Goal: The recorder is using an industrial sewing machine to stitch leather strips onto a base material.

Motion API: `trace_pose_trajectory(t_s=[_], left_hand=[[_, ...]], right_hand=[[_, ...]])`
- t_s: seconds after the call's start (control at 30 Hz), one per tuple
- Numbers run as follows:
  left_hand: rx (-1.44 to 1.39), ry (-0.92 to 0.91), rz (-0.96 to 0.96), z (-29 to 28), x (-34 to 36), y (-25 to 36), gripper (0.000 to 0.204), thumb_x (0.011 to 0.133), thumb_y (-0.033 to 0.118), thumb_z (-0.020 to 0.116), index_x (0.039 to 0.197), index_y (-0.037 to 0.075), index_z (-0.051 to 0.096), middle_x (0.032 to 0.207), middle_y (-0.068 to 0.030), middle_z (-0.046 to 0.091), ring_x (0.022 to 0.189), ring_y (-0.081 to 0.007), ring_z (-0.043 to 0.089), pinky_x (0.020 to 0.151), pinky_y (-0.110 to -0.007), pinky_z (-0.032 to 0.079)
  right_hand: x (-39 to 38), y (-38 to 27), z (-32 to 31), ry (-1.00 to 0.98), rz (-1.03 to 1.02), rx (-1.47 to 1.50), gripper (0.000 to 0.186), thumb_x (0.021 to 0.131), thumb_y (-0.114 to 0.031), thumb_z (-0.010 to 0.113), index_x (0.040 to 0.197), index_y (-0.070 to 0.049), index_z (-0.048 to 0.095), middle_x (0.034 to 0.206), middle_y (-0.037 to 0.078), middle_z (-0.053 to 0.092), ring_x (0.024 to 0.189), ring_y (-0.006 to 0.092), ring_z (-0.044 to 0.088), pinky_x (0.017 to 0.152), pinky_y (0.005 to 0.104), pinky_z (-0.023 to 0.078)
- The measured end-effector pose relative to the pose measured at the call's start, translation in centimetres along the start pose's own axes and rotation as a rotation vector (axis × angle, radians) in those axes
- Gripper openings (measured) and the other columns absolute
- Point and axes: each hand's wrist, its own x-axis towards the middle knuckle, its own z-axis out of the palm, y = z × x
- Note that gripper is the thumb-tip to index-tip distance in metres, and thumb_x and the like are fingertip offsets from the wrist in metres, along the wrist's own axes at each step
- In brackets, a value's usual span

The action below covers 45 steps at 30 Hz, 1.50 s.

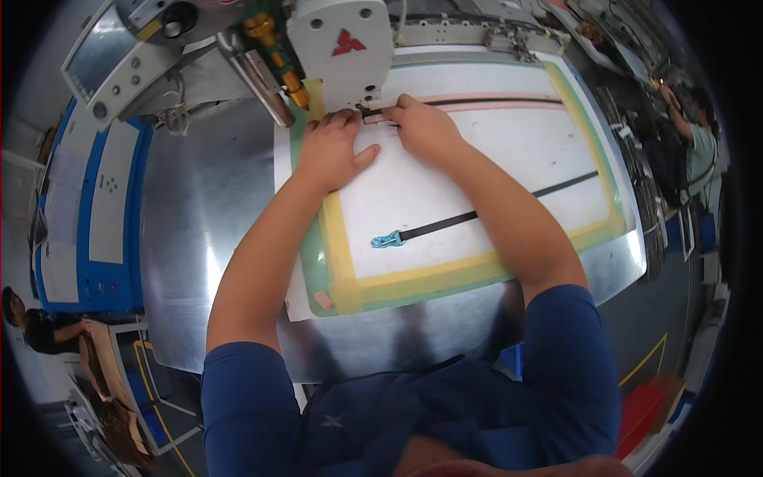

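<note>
A white template sheet [373, 171] edged with yellow and green tape lies on the metal table. A black strap [493, 101] runs along a pink-edged slot near its far side. My right hand [429, 133] pinches the strap's left end. Beside it, my left hand [330, 151] rests with fingertips on the sheet at the slot's end, thumb spread away. What lies under the fingertips is partly hidden. A second black strap [441, 226] lies nearer me, with a light-blue snap hook [387, 239] at its left end. My right forearm covers part of that strap.
The white sewing machine head [342, 52] stands just beyond my hands. A metal cylinder [258, 79] and a brass-coloured part [274, 52] hang at its left. A control panel [119, 60] is at the far left, above a blue-and-white cabinet [103, 207]. Other people work at both sides.
</note>
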Motion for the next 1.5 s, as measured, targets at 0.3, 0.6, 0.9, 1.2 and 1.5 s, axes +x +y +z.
trace_pose_trajectory(t_s=[0.3, 0.6, 0.9, 1.2, 1.5], left_hand=[[-0.030, -0.038, 0.000, -0.4, 0.2, 0.4, 0.071, 0.090, 0.049, 0.069, 0.143, 0.002, 0.061, 0.145, -0.0161, 0.060, 0.136, -0.0319, 0.054, 0.116, -0.047, 0.039], [-0.012, -0.028, 0.002, -0.2, 0.0, 0.1, 0.070, 0.091, 0.047, 0.069, 0.142, 0.001, 0.061, 0.144, -0.0162, 0.060, 0.136, -0.0320, 0.054, 0.114, -0.047, 0.040], [0.030, -0.042, 0.016, -0.3, -0.4, -0.3, 0.068, 0.093, 0.050, 0.066, 0.143, 0.004, 0.060, 0.141, -0.0132, 0.061, 0.134, -0.0290, 0.054, 0.113, -0.045, 0.040], [0.021, 0.000, 0.020, -0.5, -0.9, -0.7, 0.066, 0.094, 0.046, 0.066, 0.145, 0.005, 0.059, 0.143, -0.0152, 0.060, 0.134, -0.0327, 0.055, 0.114, -0.047, 0.040], [0.068, -0.082, -0.060, -2.2, -0.7, 0.4, 0.061, 0.094, 0.046, 0.065, 0.145, 0.012, 0.062, 0.140, -0.0145, 0.059, 0.132, -0.0316, 0.055, 0.114, -0.050, 0.039]], right_hand=[[-0.4, -0.6, -0.8, -0.035, 0.055, -0.004, 0.037, 0.093, -0.004, 0.054, 0.124, -0.012, 0.072, 0.118, 0.012, 0.064, 0.106, 0.0338, 0.069, 0.088, 0.0475, 0.058], [0.0, -0.7, -0.1, -0.047, 0.072, -0.041, 0.038, 0.093, -0.004, 0.055, 0.126, -0.012, 0.072, 0.119, 0.010, 0.065, 0.108, 0.0326, 0.069, 0.090, 0.0461, 0.058], [-0.1, -1.2, -1.2, -0.091, 0.104, -0.077, 0.040, 0.093, -0.004, 0.053, 0.127, -0.014, 0.072, 0.122, 0.010, 0.066, 0.111, 0.0329, 0.069, 0.093, 0.0468, 0.057], [-1.7, 5.3, -4.8, -0.133, 0.177, -0.174, 0.044, 0.095, -0.002, 0.053, 0.131, -0.016, 0.073, 0.128, 0.010, 0.067, 0.117, 0.0331, 0.067, 0.100, 0.0454, 0.054], [-1.7, 2.6, -3.7, -0.109, 0.164, -0.205, 0.039, 0.094, -0.002, 0.055, 0.128, -0.011, 0.073, 0.125, 0.010, 0.068, 0.114, 0.0343, 0.068, 0.098, 0.0459, 0.056]])
